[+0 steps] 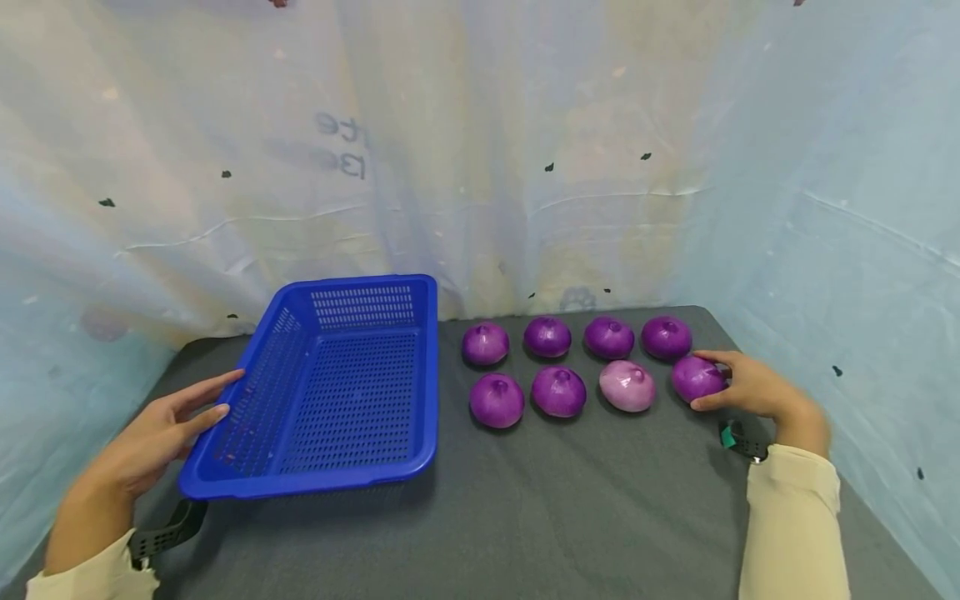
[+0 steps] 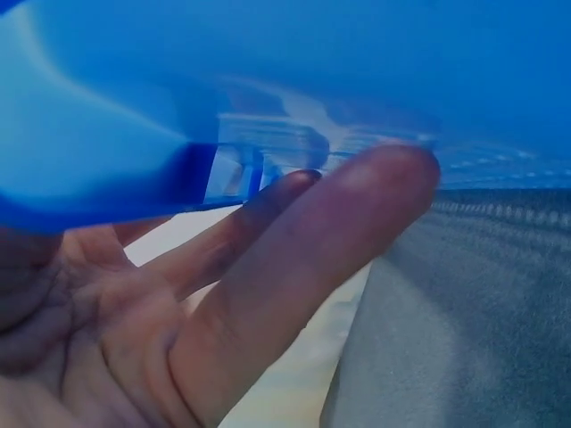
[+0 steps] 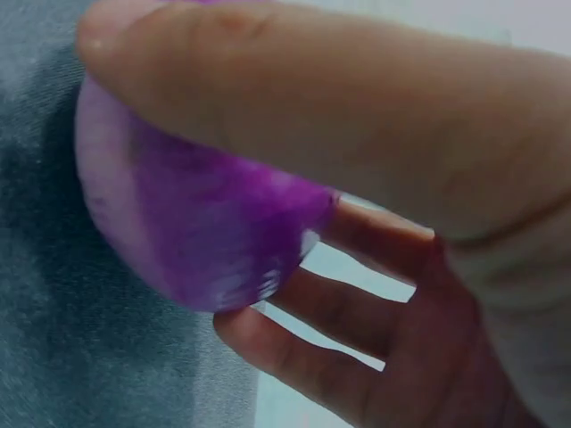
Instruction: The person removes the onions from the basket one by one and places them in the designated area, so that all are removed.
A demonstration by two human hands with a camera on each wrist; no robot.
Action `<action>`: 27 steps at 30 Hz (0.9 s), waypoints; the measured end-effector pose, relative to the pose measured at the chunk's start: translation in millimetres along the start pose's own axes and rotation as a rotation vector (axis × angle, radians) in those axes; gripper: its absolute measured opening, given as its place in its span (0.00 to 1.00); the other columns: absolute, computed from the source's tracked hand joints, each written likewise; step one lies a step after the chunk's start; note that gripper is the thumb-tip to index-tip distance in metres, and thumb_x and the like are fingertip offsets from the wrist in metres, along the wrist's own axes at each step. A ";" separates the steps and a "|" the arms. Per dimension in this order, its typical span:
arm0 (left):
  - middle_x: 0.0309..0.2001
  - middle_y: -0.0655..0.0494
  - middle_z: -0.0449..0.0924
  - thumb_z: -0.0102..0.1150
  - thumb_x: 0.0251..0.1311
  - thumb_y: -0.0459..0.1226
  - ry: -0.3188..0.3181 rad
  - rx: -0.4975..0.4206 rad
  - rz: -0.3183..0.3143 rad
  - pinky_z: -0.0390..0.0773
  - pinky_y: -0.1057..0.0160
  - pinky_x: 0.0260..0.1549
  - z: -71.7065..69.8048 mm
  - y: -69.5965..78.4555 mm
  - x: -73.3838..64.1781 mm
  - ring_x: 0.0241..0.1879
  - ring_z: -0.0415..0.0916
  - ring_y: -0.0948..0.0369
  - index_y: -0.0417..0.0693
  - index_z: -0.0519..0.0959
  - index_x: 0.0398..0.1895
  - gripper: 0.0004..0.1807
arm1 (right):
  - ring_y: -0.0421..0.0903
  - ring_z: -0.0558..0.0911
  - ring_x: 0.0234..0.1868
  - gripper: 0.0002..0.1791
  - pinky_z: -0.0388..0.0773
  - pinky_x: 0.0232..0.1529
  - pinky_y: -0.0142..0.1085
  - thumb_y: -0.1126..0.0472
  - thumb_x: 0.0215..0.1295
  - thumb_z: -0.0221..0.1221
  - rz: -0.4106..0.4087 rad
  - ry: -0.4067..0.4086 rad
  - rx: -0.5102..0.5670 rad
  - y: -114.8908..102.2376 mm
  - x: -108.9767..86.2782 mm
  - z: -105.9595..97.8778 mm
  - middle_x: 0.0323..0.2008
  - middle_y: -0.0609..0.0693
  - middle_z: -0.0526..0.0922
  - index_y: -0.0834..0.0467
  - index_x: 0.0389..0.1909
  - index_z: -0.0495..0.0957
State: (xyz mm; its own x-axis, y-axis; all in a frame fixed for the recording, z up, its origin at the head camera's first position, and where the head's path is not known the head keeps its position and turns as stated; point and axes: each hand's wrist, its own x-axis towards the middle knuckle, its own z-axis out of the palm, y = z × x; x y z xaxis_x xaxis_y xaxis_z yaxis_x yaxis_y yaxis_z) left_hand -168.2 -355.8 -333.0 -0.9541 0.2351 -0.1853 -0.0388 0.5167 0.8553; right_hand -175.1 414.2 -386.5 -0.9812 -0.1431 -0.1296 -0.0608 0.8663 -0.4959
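In the head view my right hand grips a purple onion at the right end of the front row, thumb in front and fingers behind. The right wrist view shows the same onion between thumb and fingertips, close to the grey cloth. My left hand touches the left side of a blue perforated plastic basket. Its thumb and fingers look fairly straight against the outer wall in the left wrist view; some fingers are partly hidden. Nothing lies inside the basket.
Several other onions stand in two rows right of the basket, among them a paler pink one beside the gripped onion and a dark one behind it. Grey cloth covers the table. Pale curtains hang behind and at both sides.
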 end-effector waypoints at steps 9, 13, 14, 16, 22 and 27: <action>0.70 0.25 0.58 0.44 0.77 0.50 0.033 0.166 -0.054 0.86 0.53 0.35 -2.5 7.6 -7.8 0.42 0.83 0.66 0.48 0.45 0.81 0.37 | 0.74 0.67 0.62 0.54 0.73 0.54 0.67 0.44 0.54 0.72 0.016 -0.030 0.043 -5.3 5.7 5.1 0.66 0.76 0.61 0.68 0.73 0.57; 0.70 0.22 0.57 0.41 0.77 0.51 0.039 0.246 -0.064 0.86 0.50 0.35 -6.1 13.2 -12.7 0.50 0.83 0.49 0.46 0.44 0.81 0.37 | 0.76 0.68 0.62 0.54 0.75 0.55 0.66 0.46 0.56 0.72 0.000 -0.037 0.073 -7.2 8.5 3.6 0.66 0.76 0.61 0.69 0.73 0.55; 0.71 0.22 0.55 0.40 0.78 0.52 0.039 0.261 -0.065 0.86 0.48 0.35 -7.0 14.9 -13.8 0.52 0.82 0.44 0.46 0.43 0.81 0.38 | 0.77 0.68 0.62 0.54 0.75 0.55 0.65 0.47 0.56 0.72 -0.006 -0.038 0.077 -8.0 9.1 2.9 0.66 0.76 0.61 0.70 0.73 0.55; 0.71 0.20 0.54 0.39 0.77 0.52 0.045 0.280 -0.071 0.86 0.46 0.35 -7.0 18.5 -15.5 0.55 0.76 0.32 0.44 0.42 0.80 0.39 | 0.77 0.68 0.63 0.55 0.76 0.55 0.65 0.47 0.56 0.72 -0.012 -0.042 0.078 -9.4 9.6 1.2 0.67 0.76 0.61 0.70 0.73 0.54; 0.70 0.20 0.54 0.40 0.76 0.54 0.080 0.333 -0.075 0.87 0.49 0.34 -4.7 34.6 -20.4 0.57 0.74 0.30 0.44 0.39 0.81 0.41 | 0.78 0.66 0.64 0.57 0.74 0.55 0.65 0.47 0.55 0.73 -0.012 -0.044 0.066 -13.9 5.3 -4.0 0.68 0.78 0.57 0.72 0.74 0.52; 0.67 0.23 0.63 0.40 0.76 0.54 0.186 0.566 -0.021 0.84 0.49 0.32 5.3 58.4 -24.2 0.50 0.80 0.35 0.42 0.45 0.80 0.39 | 0.78 0.61 0.66 0.55 0.65 0.59 0.71 0.44 0.59 0.69 -0.013 0.030 0.014 -23.2 -1.9 -12.4 0.70 0.79 0.54 0.69 0.75 0.51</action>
